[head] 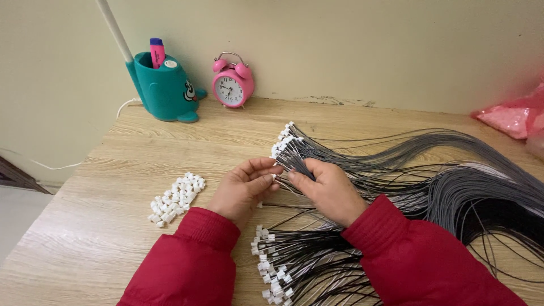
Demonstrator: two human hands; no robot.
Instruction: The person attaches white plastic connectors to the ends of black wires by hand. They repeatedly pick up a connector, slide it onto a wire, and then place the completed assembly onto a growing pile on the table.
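Wires, grey and black, fill the worktop [113, 226] from the hands out to the right, and both hands meet on one end of them. The left hand [243, 190] has thumb and fingertips pressed together on a wire tip, apparently with a small white connector housing between them, though the piece itself is too small to make out. The right hand [328, 190] is closed in a pinch on the same wire, just beside the left fingertips, its palm resting on the strands below.

Just beyond the fingertips lies the upper wire bundle [286, 144], its ends already capped in white. Close under the wrists, nearest the body, a second bundle [272, 272] also shows white caps on its ends. To the left of the left hand sits a pile of loose white housings [175, 198], a good handful, so by my judgement the fitting is well along but not finished; how many bare wire ends remain cannot be told from the tangle.

Room is uneven. Left of the left hand the wood is bare past the pile, as far as the worktop's left edge. To the right, the wire loops [453, 187] crowd the surface to the frame's edge. Well beyond the hands, against the wall, stand a teal pen holder [164, 88] and a pink alarm clock [232, 84]; a pink plastic bag [513, 116] lies at the far right.
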